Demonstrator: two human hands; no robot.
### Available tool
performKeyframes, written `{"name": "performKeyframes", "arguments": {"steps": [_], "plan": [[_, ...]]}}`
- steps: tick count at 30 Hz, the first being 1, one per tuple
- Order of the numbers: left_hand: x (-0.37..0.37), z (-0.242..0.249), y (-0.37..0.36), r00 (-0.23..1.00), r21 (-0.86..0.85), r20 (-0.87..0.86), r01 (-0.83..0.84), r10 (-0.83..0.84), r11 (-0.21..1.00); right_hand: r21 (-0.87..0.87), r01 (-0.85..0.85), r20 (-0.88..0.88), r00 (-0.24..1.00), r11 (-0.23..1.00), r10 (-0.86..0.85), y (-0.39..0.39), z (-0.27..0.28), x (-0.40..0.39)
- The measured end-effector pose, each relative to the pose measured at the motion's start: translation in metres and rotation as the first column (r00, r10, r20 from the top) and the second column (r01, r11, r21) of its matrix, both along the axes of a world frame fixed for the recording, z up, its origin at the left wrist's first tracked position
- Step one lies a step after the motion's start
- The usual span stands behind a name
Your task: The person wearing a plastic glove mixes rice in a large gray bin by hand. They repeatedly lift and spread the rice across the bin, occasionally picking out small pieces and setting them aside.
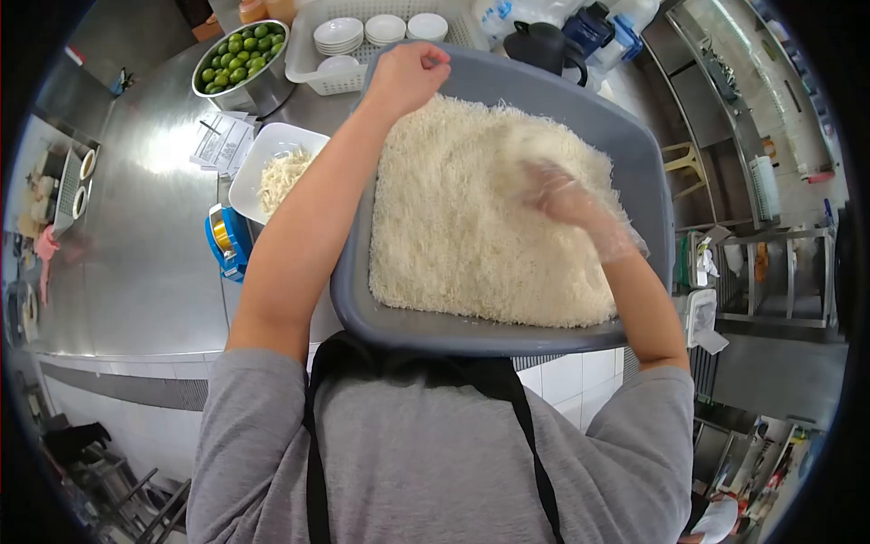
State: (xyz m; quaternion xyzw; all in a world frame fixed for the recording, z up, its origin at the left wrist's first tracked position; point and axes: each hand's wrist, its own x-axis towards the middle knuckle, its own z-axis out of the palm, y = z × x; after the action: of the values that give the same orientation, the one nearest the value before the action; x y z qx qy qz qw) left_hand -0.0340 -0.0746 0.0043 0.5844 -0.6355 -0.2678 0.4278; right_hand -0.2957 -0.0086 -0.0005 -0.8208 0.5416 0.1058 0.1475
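A large grey plastic tub [507, 340] in front of me holds a thick bed of fine, whitish shreds [471, 227]; their exact kind I cannot make out. Over the tub's far left corner, near the rim, is my bare left hand [412, 77] with its fingers curled closed; what is in them, if anything, is hidden. My right hand [566, 195], in a clear plastic glove, is down at the shreds right of the middle. Motion smears its fingers, and a pale blur of shreds surrounds them. A white bowl [245, 186] with thicker pale strips stands left of the tub, partly behind my left forearm.
Beyond the bowl stand a metal pot [263, 98] of green limes and a white basket [322, 83] of stacked small dishes. Paper slips [222, 140] and a blue tape dispenser [231, 245] lie on the steel counter [154, 254]. A black jug [539, 45] stands behind the tub.
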Motion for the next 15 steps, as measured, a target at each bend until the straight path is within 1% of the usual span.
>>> {"name": "performKeyframes", "arguments": {"steps": [1,2,4,5,7,8,9,10,11,12,13,14,15], "plan": [[0.000,-0.002,-0.002,1.000,0.010,0.004,0.007,-0.007,1.000,-0.059,-0.158,0.129,0.978,0.986,0.165,0.008,-0.012,0.001],[0.001,-0.003,-0.002,1.000,0.007,-0.009,0.001,-0.001,1.000,-0.051,-0.153,0.132,0.979,0.987,0.158,0.013,0.000,0.011],[0.001,-0.002,-0.002,1.000,0.007,-0.024,-0.011,0.011,1.000,0.115,-0.248,0.326,0.924,0.962,0.199,0.016,0.029,0.027],[0.001,0.000,-0.001,0.999,0.033,-0.038,-0.007,0.009,0.999,0.118,-0.251,0.327,0.923,0.961,0.201,0.008,0.028,0.027],[0.001,0.002,0.000,0.999,0.055,-0.048,-0.006,0.008,0.998,-0.001,-0.054,0.412,0.910,0.999,0.050,-0.027,0.024,0.027],[0.001,0.001,0.000,0.999,0.038,-0.052,-0.013,0.015,0.999,-0.006,-0.056,0.414,0.909,0.998,0.054,-0.042,0.018,0.031],[0.001,0.000,0.000,0.998,0.020,-0.057,-0.022,0.023,1.000,-0.237,-0.091,0.355,0.918,0.967,0.174,-0.058,0.009,0.038],[0.000,0.000,0.001,0.998,0.015,-0.057,-0.027,0.028,1.000,-0.453,-0.131,0.272,0.922,0.882,0.277,-0.071,-0.002,0.047],[0.000,0.001,0.002,0.999,-0.017,-0.025,-0.028,0.028,0.999,-0.457,-0.136,0.273,0.919,0.879,0.284,-0.082,-0.015,0.057],[0.000,0.001,0.003,1.000,-0.048,0.008,-0.030,0.030,0.998,-0.452,-0.129,0.315,0.903,0.883,0.293,-0.092,-0.030,0.070],[0.001,0.000,0.002,0.999,-0.050,0.010,-0.038,0.039,0.998,-0.444,-0.123,0.358,0.884,0.888,0.301,-0.098,-0.041,0.082],[0.001,-0.002,0.002,0.999,-0.076,0.009,-0.032,0.032,0.997,-0.444,-0.129,0.359,0.881,0.887,0.308,-0.100,-0.048,0.094],[0.001,-0.004,0.001,1.000,-0.101,0.008,-0.024,0.025,0.995,-0.450,-0.241,0.166,0.923,0.860,0.346,-0.102,-0.055,0.105]]}}
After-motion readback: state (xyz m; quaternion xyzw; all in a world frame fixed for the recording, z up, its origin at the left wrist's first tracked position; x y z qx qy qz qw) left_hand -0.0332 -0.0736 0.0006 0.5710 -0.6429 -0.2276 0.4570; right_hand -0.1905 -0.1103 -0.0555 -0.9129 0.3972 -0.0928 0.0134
